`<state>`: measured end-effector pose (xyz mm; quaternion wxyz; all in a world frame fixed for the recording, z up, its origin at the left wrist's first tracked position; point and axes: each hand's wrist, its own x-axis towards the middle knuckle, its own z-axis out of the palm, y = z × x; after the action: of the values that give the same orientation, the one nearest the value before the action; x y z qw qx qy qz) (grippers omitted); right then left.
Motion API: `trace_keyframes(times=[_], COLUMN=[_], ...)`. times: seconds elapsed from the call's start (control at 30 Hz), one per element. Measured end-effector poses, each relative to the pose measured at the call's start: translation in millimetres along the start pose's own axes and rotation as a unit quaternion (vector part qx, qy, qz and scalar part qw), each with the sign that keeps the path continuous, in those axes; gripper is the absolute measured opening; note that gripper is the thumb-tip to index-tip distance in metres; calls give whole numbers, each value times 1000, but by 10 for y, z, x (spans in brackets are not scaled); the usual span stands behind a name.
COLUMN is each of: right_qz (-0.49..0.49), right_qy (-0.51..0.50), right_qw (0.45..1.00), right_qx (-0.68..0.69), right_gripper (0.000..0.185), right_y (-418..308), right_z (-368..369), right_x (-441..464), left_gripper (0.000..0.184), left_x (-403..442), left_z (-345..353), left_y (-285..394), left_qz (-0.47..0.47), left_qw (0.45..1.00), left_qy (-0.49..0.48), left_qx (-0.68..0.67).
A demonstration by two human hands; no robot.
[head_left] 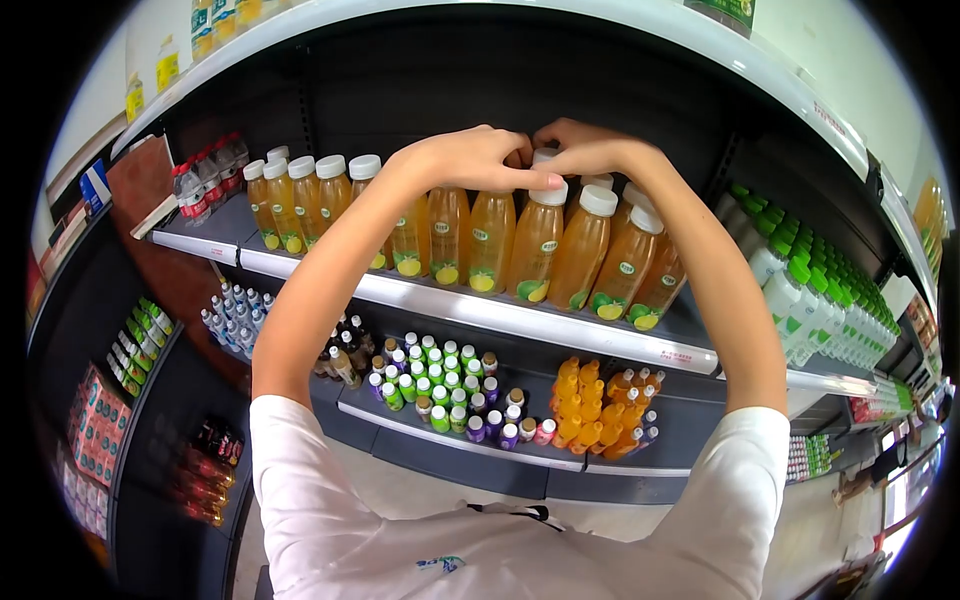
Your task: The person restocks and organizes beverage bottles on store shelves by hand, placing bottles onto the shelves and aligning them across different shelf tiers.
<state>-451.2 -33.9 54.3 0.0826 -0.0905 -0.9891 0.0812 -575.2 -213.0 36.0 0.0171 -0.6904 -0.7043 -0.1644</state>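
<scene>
A row of tall bottles of amber lemon drink [491,240] with white caps stands on the middle shelf, a yellow-green fruit picture low on each. Both of my hands reach over this row. My left hand [478,160] is closed, fingers curled behind the front bottles, its thumb lying across a front bottle's white cap. My right hand [592,148] closes from the other side, with bent fingers around a white cap [544,156] in the row behind. That cap lies between both hands; the rest of its bottle is hidden by the front row.
Green-capped bottles [800,300] fill the shelf's right side; red-labelled bottles [190,193] stand at its left end. Below are small green-capped bottles [440,380] and orange bottles [590,405]. The shelf edge [480,308] runs under my forearms, and another shelf [500,8] hangs above.
</scene>
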Motion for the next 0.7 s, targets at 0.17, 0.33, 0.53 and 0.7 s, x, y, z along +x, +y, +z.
trace_keyframes(times=[0.17, 0.33, 0.53, 0.7], right_qz=[50, 31, 44, 2], right_qy=[-77, -111, -90, -55], right_qw=[996, 993, 994, 998], right_qx=[23, 25, 46, 18], right_gripper=[69, 69, 70, 61], right_y=[4, 3, 17, 15], right_z=[-54, -40, -70, -165], right_x=[-10, -25, -58, -137], left_gripper=[100, 96, 89, 64], left_x=[8, -28, -120, -254], left_z=[81, 106, 100, 54], left_y=[-78, -55, -11, 196], left_qz=[18, 37, 26, 55], left_qw=[1000, 999, 998, 976], left_qy=[3, -13, 19, 166], left_qx=[8, 13, 56, 128])
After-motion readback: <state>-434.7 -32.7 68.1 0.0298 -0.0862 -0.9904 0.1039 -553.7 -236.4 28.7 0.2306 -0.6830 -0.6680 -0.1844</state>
